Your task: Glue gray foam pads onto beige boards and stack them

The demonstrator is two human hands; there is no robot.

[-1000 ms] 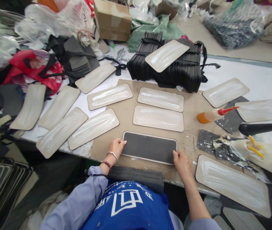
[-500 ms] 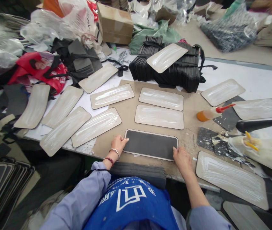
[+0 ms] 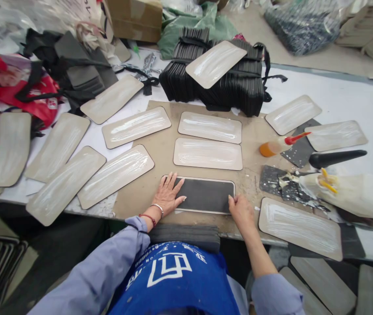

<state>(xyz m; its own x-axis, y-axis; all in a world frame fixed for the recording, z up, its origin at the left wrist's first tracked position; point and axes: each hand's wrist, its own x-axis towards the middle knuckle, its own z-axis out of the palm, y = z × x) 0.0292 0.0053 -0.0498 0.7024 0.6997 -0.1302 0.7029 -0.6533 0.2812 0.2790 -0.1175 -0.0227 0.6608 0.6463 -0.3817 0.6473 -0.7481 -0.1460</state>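
Observation:
A dark grey rectangular panel with a pale border (image 3: 206,194) lies on the brown board, near the table's front edge. My left hand (image 3: 168,194) rests flat over its left end, fingers spread. At the right end, my right hand (image 3: 241,210) has its fingers curled and the thumb at the panel's lower right corner, gripping the edge. Just beyond it lie two pale panels with white glue streaks, a nearer panel (image 3: 207,154) and a farther panel (image 3: 210,127). Between me and the table edge sits a stack of dark grey sheets (image 3: 184,235).
Several glue-streaked panels (image 3: 116,177) fan out on the left. A bundle of black pieces (image 3: 212,94) stands at the back. To the right are an orange bottle with a red nozzle (image 3: 273,146), a black-handled tool (image 3: 337,157) and a whitish glue bag (image 3: 346,188).
My left hand has gone from gripping the panel's left edge to lying spread on top of it. My right hand keeps to the right end. The camera view has shifted.

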